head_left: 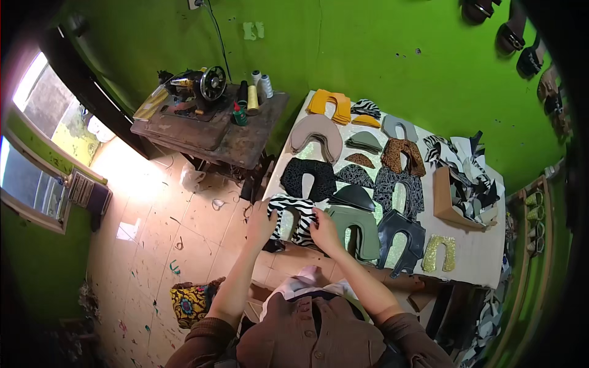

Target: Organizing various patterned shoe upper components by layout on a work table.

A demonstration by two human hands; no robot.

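Note:
A U-shaped zebra-print cut piece (293,201), black and white, is held at the near left edge of the table. My left hand (262,223) grips its left leg, and my right hand (325,232) grips the right leg, fingers closed on the edges. The fingers' undersides are hidden. Just beyond it lies a stack of black patterned U-shaped pieces (307,176). A green U-shaped stack (363,226) is close to my right hand, with dark curved pieces (354,197) above it.
Other stacks, including a dark leather-like one (402,238) and a leopard-print one (402,156), cover the table (472,264). A cardboard box (446,199) with scraps stands right. A sewing machine (196,86) sits on a wooden table at the back left. Scraps litter the tiled floor (202,227).

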